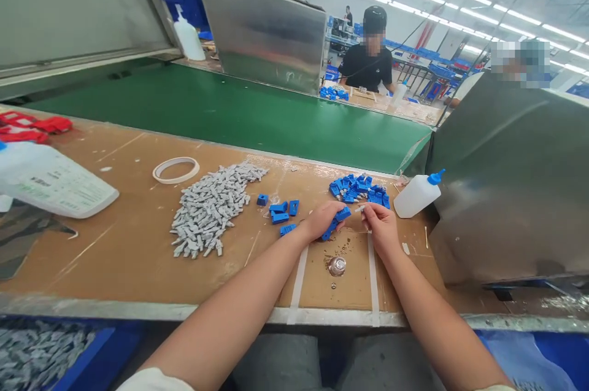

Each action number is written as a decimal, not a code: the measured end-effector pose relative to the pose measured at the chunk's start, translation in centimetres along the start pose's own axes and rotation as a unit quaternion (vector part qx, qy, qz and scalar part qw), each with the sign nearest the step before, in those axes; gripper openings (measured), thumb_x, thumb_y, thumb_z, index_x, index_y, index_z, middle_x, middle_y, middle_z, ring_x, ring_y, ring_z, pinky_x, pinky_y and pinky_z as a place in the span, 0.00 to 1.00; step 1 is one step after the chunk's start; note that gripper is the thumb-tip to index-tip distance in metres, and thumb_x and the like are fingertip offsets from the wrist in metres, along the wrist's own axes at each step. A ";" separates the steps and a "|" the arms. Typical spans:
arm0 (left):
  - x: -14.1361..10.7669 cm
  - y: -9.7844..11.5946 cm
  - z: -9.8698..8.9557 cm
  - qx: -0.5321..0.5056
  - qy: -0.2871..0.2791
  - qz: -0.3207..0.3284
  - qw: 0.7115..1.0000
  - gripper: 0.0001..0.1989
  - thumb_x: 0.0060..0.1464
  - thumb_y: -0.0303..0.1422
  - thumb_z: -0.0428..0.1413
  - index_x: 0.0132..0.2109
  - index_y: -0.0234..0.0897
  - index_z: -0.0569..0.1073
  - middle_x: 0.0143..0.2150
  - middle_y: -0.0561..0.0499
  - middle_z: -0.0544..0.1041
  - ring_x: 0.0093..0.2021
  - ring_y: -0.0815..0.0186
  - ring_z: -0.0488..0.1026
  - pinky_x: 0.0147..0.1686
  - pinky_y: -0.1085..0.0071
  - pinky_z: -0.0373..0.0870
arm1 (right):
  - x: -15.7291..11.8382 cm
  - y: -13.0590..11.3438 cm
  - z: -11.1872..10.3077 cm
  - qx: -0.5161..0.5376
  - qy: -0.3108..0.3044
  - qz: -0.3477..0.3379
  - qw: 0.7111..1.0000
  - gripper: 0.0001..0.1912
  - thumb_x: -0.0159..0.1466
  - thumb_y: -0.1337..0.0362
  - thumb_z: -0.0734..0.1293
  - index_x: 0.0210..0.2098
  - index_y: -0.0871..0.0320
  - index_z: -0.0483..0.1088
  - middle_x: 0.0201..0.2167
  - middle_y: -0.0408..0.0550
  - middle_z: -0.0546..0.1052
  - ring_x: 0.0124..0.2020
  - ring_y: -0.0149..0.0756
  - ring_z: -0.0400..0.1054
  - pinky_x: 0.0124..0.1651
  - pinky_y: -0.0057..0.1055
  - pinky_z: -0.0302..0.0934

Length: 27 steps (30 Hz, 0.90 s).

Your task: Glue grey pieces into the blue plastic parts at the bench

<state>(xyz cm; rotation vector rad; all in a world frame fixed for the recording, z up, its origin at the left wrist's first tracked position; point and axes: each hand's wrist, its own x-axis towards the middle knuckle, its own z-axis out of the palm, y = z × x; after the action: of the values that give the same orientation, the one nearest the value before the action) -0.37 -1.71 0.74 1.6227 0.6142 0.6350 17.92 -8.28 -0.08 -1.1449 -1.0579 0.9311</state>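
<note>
My left hand (323,219) is closed round blue plastic parts (339,216) above the brown tabletop (138,274). Just to the right, my right hand (381,225) pinches a small pale grey piece (359,209) beside them. Several loose blue parts (280,217) lie left of my left hand, and a heap of blue parts (352,188) sits beyond both hands. Farther left spreads a large pile of grey pieces (207,210). Below my hands stands a small shiny round cup (337,266) with tiny bits around it.
A white bottle with blue cap (416,196) stands at the right, near a metal panel (510,194). Tape roll (175,170), large white bottle (55,179) and red items (32,126) are left. Beyond runs a green belt (221,108); a person (368,62) sits across it.
</note>
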 end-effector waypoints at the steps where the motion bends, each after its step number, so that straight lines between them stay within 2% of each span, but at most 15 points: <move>1: 0.0 0.0 0.0 0.000 -0.011 0.003 1.000 0.25 0.64 0.43 0.41 0.22 0.39 0.65 0.21 0.50 0.70 0.24 0.65 0.66 0.31 0.69 0.65 | -0.1 0.0 0.2 -0.008 -0.004 0.004 1.000 0.23 0.59 0.43 0.75 0.34 0.59 0.80 0.22 0.42 0.71 0.19 0.26 0.57 0.23 0.26 0.49; 4: -0.1 0.1 -0.1 0.004 -0.025 0.010 1.000 0.24 0.64 0.43 0.41 0.22 0.39 0.64 0.20 0.50 0.69 0.24 0.65 0.65 0.31 0.69 0.64 | -0.1 0.0 0.5 -0.020 -0.005 0.007 1.000 0.25 0.58 0.41 0.75 0.31 0.59 0.79 0.21 0.42 0.71 0.19 0.26 0.56 0.22 0.27 0.50; 7: -0.3 0.3 0.1 0.006 -0.015 0.013 1.000 0.24 0.63 0.45 0.42 0.22 0.41 0.64 0.20 0.49 0.68 0.24 0.64 0.64 0.31 0.68 0.63 | -0.3 0.1 0.7 -0.046 -0.024 0.006 0.999 0.25 0.59 0.39 0.74 0.31 0.58 0.79 0.21 0.43 0.72 0.18 0.28 0.57 0.22 0.28 0.52; 10: -0.4 0.2 0.2 0.009 -0.003 0.011 1.000 0.24 0.63 0.45 0.43 0.22 0.41 0.66 0.19 0.50 0.67 0.23 0.63 0.64 0.31 0.68 0.63 | -0.6 0.1 0.5 -0.120 -0.060 -0.037 0.990 0.25 0.63 0.39 0.70 0.34 0.56 0.80 0.23 0.45 0.75 0.22 0.32 0.62 0.26 0.30 0.58; 12: -0.5 -0.1 0.2 0.021 -0.005 0.018 1.000 0.25 0.64 0.45 0.43 0.22 0.40 0.66 0.18 0.50 0.68 0.23 0.64 0.64 0.32 0.69 0.64 | -0.7 -0.1 0.1 -0.207 -0.083 -0.094 0.970 0.25 0.68 0.40 0.66 0.35 0.55 0.79 0.27 0.48 0.77 0.28 0.37 0.67 0.33 0.32 0.61; 15: -0.4 -0.3 0.1 0.031 -0.013 0.006 0.999 0.28 0.64 0.48 0.44 0.20 0.39 0.66 0.18 0.49 0.68 0.23 0.65 0.65 0.30 0.70 0.64 | -0.9 -0.4 -0.6 -0.349 -0.128 -0.130 0.919 0.25 0.73 0.43 0.59 0.31 0.55 0.72 0.29 0.48 0.75 0.33 0.37 0.66 0.38 0.31 0.58; 17: -0.1 -0.2 -0.2 -0.006 0.031 -0.026 0.999 0.29 0.63 0.53 0.46 0.22 0.38 0.69 0.19 0.49 0.69 0.21 0.66 0.64 0.26 0.72 0.62 | -1.0 -0.4 -0.8 -0.385 -0.148 -0.122 0.903 0.26 0.75 0.44 0.56 0.29 0.55 0.65 0.27 0.45 0.71 0.31 0.35 0.62 0.36 0.30 0.55; 19: 0.1 0.1 -0.6 -0.106 0.119 -0.044 0.986 0.30 0.60 0.59 0.48 0.26 0.37 0.72 0.19 0.51 0.66 0.20 0.68 0.63 0.22 0.74 0.59 | -1.1 -0.2 -0.7 -0.359 -0.154 -0.110 0.914 0.28 0.75 0.43 0.54 0.27 0.55 0.60 0.25 0.43 0.67 0.29 0.34 0.60 0.35 0.29 0.53; 21: 0.3 0.6 -1.2 -0.248 0.199 -0.038 0.947 0.30 0.57 0.61 0.50 0.29 0.37 0.71 0.21 0.53 0.65 0.20 0.69 0.62 0.19 0.75 0.57 | -1.3 0.0 -0.2 -0.316 -0.167 -0.088 0.930 0.28 0.76 0.43 0.53 0.27 0.54 0.57 0.23 0.41 0.65 0.28 0.34 0.60 0.34 0.29 0.53; 23: 0.3 1.0 -1.6 -0.365 0.255 -0.032 0.895 0.27 0.55 0.59 0.53 0.32 0.37 0.70 0.25 0.54 0.65 0.22 0.70 0.64 0.17 0.77 0.55 | -1.6 0.3 0.4 -0.300 -0.192 -0.069 0.932 0.28 0.76 0.43 0.53 0.27 0.54 0.57 0.23 0.41 0.65 0.27 0.34 0.60 0.33 0.29 0.52; 25: 0.2 1.3 -1.5 -0.413 0.303 -0.023 0.858 0.22 0.53 0.54 0.57 0.34 0.37 0.69 0.29 0.54 0.67 0.23 0.71 0.65 0.16 0.78 0.53 | -1.9 0.5 0.9 -0.320 -0.209 -0.068 0.921 0.26 0.76 0.44 0.53 0.29 0.55 0.59 0.25 0.42 0.67 0.28 0.34 0.61 0.33 0.29 0.52; 27: 0.1 1.2 -1.0 -0.409 0.330 -0.010 0.851 0.19 0.51 0.49 0.59 0.33 0.37 0.69 0.30 0.55 0.67 0.22 0.73 0.63 0.16 0.78 0.52 | -2.1 0.7 1.2 -0.360 -0.221 -0.087 0.902 0.24 0.77 0.48 0.54 0.30 0.55 0.61 0.27 0.43 0.70 0.30 0.35 0.62 0.34 0.29 0.51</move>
<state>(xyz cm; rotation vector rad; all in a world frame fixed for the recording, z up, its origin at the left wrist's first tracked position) -0.99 -1.08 2.07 0.5677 0.7088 1.2560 16.18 -9.89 -0.99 -1.4283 -1.9512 0.6752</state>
